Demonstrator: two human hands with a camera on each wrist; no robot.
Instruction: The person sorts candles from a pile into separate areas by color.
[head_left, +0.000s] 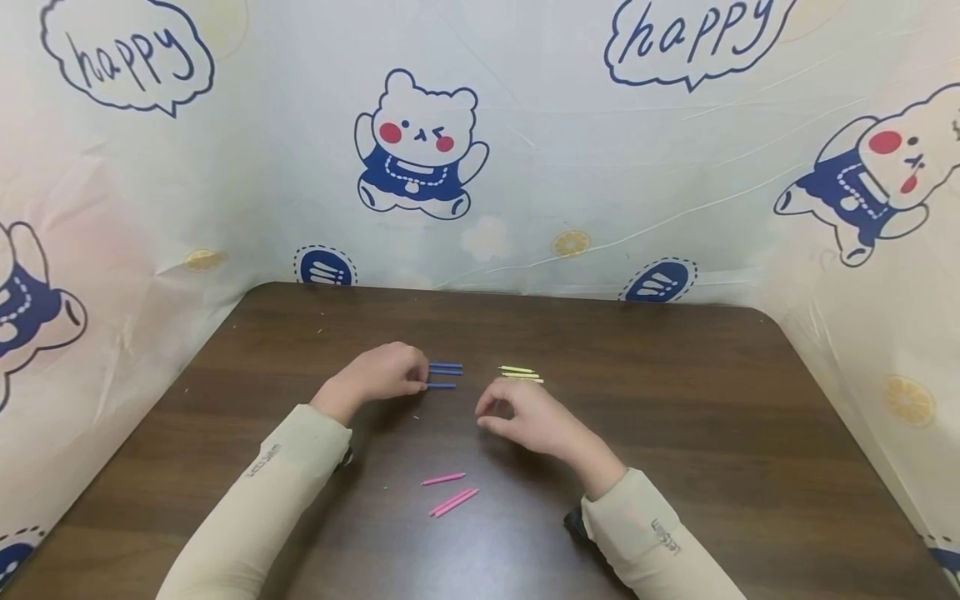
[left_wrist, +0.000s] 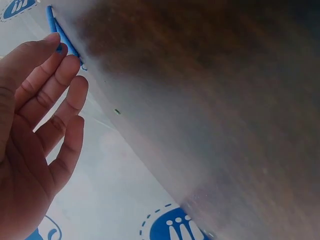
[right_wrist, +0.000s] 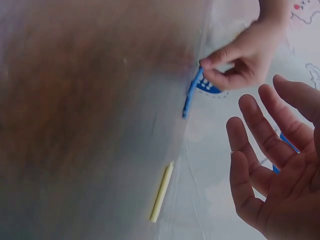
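My left hand (head_left: 386, 372) pinches the left end of a thin blue candle (head_left: 442, 386) between thumb and forefinger, low over the table. Two more blue candles (head_left: 447, 365) lie just behind it, roughly parallel. In the left wrist view the thumb meets the forefinger at a small blue end (left_wrist: 59, 48), other fingers loosely bent. My right hand (head_left: 534, 417) hovers with relaxed, loosely bent fingers and nothing in its grasp. Right behind it lie several thin yellow candles (head_left: 517, 369), partly hidden by the hand; one yellow candle (right_wrist: 162, 192) shows clearly in the right wrist view.
Three pink candles (head_left: 443, 479) lie nearer the front of the brown wooden table (head_left: 675, 400), two of them side by side. Small light scraps are scattered on the tabletop. A printed cloth (head_left: 540, 167) hangs behind and beside the table.
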